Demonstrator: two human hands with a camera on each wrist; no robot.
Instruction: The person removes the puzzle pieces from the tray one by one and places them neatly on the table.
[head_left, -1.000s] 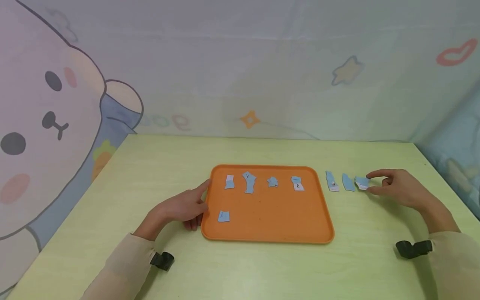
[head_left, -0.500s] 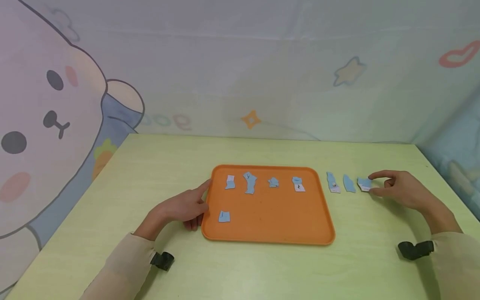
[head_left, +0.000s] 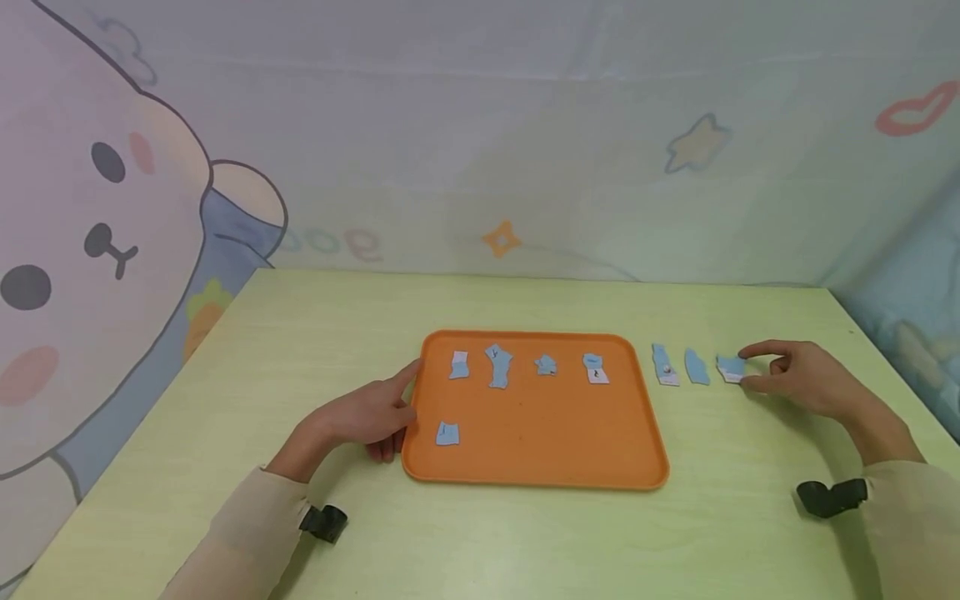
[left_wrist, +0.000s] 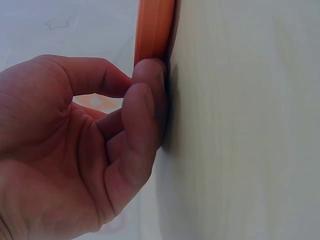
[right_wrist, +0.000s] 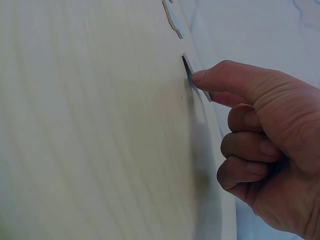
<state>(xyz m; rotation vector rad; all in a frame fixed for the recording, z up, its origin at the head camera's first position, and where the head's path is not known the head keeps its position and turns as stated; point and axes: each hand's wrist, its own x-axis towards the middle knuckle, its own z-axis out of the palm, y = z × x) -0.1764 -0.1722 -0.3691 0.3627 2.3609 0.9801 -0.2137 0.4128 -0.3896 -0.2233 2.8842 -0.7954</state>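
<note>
At the right of the head view, my right hand (head_left: 806,379) pinches a blue-and-white jigsaw puzzle piece (head_left: 731,369) between thumb and index finger. The right wrist view shows this piece (right_wrist: 192,75) tilted, with a shadow on the table beneath. Two more puzzle pieces, a long one (head_left: 663,365) and a narrow blue one (head_left: 696,367), lie between it and the tray. My left hand (head_left: 367,412) holds the left rim of the orange tray (head_left: 525,482), index finger stretched along it. Several puzzle pieces lie in the tray, one (head_left: 447,433) alone at lower left.
The tray stands on a pale yellow-green table (head_left: 510,542). Behind the table hangs a printed cloth backdrop (head_left: 465,125) with a cartoon bear at left. A black wrist device (head_left: 831,498) sits by the right sleeve, another (head_left: 324,523) by the left.
My right hand has shifted slightly to the right with the pinched puzzle piece, widening its gap from the narrow piece. The left hand and the tray stay in place.
</note>
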